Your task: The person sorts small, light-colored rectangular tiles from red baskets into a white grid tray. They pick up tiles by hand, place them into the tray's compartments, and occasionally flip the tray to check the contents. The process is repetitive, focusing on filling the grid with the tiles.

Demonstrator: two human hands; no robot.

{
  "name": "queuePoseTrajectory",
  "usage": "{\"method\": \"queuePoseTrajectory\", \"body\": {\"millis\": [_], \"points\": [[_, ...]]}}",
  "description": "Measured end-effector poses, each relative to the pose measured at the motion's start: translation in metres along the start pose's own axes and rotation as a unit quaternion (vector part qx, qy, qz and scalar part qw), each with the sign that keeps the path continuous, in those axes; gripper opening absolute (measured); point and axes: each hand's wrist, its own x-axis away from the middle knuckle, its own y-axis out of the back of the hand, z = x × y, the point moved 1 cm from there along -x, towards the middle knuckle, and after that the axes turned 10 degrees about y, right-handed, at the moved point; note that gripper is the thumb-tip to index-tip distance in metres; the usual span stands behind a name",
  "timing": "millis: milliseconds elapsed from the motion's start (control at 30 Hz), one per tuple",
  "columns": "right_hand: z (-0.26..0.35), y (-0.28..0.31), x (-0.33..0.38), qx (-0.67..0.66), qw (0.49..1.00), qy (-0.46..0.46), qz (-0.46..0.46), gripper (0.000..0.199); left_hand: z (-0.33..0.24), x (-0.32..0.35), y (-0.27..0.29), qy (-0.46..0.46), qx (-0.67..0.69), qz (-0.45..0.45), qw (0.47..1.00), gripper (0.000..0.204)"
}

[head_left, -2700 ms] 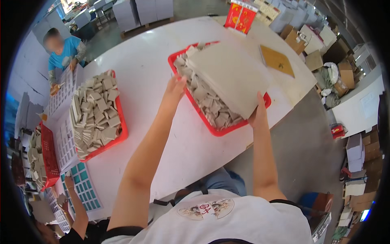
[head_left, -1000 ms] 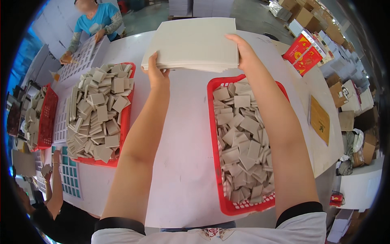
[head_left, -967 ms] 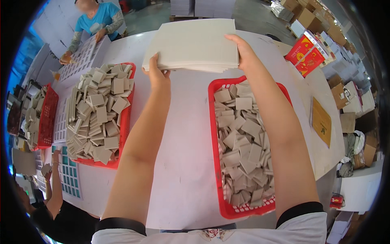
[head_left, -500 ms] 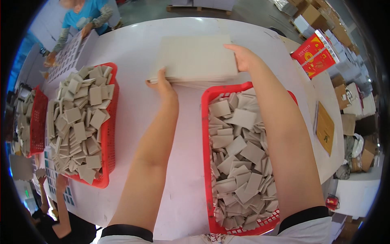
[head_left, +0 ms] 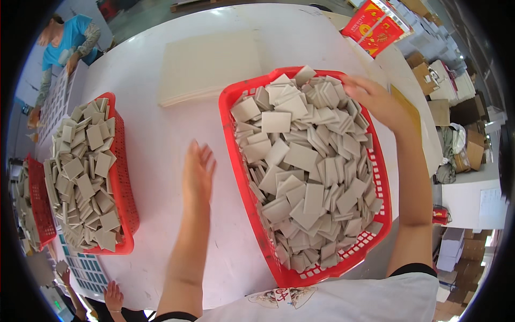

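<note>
Of the red basket (head_left: 292, 278): stands on the white table (head_left: 230, 252), right of middle, close in front of the white shirt (head_left: 343, 298), set at a slant. Brims with grey pieces (head_left: 316, 172), flat and mostly rectangular, tumbled every which way, heaped up to the rim at the far end. With the right hand (head_left: 370, 99): reaches to the basket's far right corner, fingers extended at the rim; cannot tell whether gripping it or merely touching. With the left hand (head_left: 199, 174): hangs over the table left of the basket, apart from it, fingers loosely spread and slightly blurred, with hold of nothing. Of the stack of boards (head_left: 209, 67): lies flat on the table, pale beige, just beside the basket's far left corner.

Farther left, of the second basket (head_left: 124, 188): stands apart, likewise red, likewise piled with grey pieces. Of the third basket (head_left: 40, 201): shows at the far left edge. Nearer, of the panel with teal openings (head_left: 88, 271): lies beside a co-worker's hand (head_left: 113, 298), spread flat. At upper left, of the person in blue (head_left: 75, 40): leans over a white grid panel (head_left: 56, 104). At upper right, of the red box (head_left: 375, 27): stands near the table's edge.
</note>
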Motion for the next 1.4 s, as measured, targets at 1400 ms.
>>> {"method": "queuePoseTrajectory", "body": {"millis": [1400], "points": [[-0.039, -0.206, 0.316, 0.335, 0.721, 0.148, -0.589, 0.038, 0.243, 0.366, 0.486, -0.214, 0.097, -0.617, 0.751, 0.037]]}}
